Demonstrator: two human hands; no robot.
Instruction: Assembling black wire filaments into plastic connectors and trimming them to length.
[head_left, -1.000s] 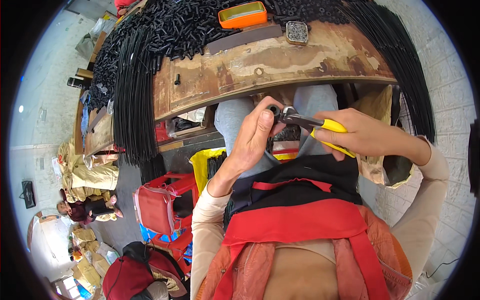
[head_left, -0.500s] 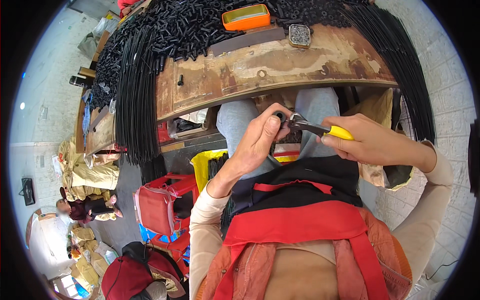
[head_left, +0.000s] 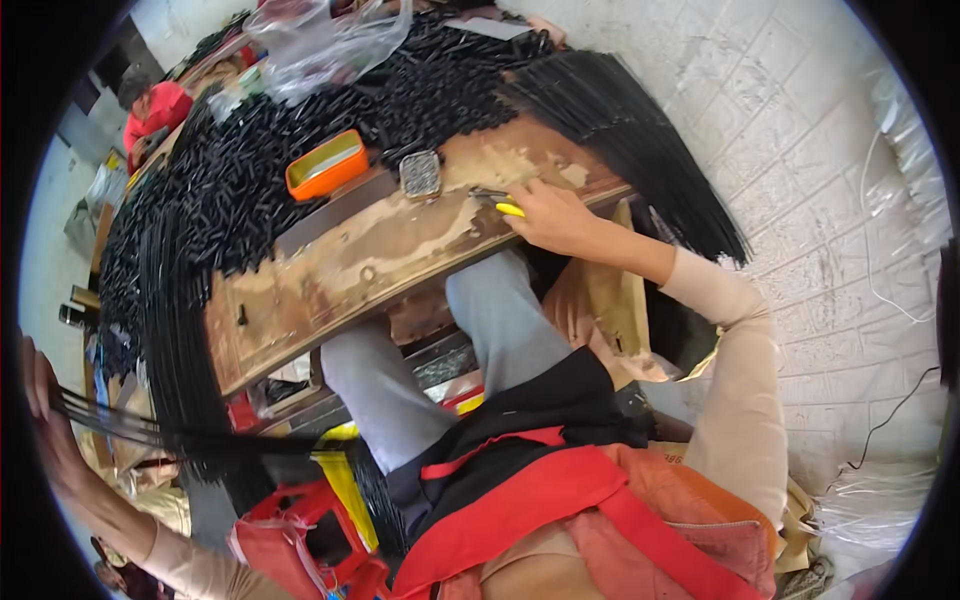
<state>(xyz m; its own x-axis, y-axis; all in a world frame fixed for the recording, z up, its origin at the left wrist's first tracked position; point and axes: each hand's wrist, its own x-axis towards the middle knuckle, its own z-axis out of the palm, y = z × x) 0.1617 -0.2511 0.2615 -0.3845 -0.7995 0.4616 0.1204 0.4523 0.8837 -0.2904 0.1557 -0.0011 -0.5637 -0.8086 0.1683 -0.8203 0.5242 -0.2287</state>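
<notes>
At the far left my left hand (head_left: 45, 395) is closed round several thin black strands (head_left: 230, 438), which stretch from it toward the space below the table. Part of that hand is cut off by the picture's rim. My right hand (head_left: 555, 215) is over the wooden tabletop (head_left: 340, 270) near its right end. It grips pliers with yellow handles (head_left: 510, 209), whose dark jaws point left over the wood. Left of the jaws stands a small square tin (head_left: 420, 175) of tiny metal pieces. A single short black part (head_left: 242, 315) stands at the table's left.
Black tubular parts (head_left: 270, 130) are heaped at the back, beside an orange box (head_left: 328, 165). Long black strands hang over the left edge (head_left: 180, 340) and right edge (head_left: 640, 140). A red stool (head_left: 300, 540) is at lower left. Someone in red (head_left: 158, 112) sits at the far left.
My hands have parted: the left has swung far left onto the black strands, the right has gone forward over the tabletop with the pliers. The black tube in my left hand is gone. The view has turned.
</notes>
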